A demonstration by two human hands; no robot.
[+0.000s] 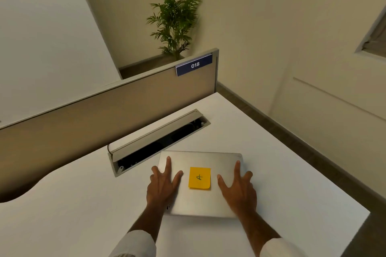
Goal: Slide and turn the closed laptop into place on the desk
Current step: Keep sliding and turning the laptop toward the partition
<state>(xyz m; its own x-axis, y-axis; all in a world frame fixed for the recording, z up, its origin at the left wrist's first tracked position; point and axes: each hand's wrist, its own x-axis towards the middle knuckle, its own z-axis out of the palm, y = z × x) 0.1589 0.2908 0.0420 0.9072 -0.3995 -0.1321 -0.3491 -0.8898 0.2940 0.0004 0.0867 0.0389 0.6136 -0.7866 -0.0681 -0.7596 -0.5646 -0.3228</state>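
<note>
A closed silver laptop (200, 158) lies flat on the white desk (83, 204), with a yellow sticky note (199, 177) stuck on the middle of its lid. My left hand (161, 183) rests flat on the lid's left side, fingers spread, with some fingers over the left edge. My right hand (238, 188) lies flat on the right side, fingers spread toward the far right corner. Both palms press on the lid; neither hand grips it. The laptop's far left corner sits close to the cable tray.
An open cable tray (158, 137) with a raised lid is set in the desk just beyond the laptop. A beige partition (104, 115) with a blue "018" label (194, 65) backs the desk. A potted plant (175, 21) stands behind. The desk's right edge (292, 148) drops to the floor.
</note>
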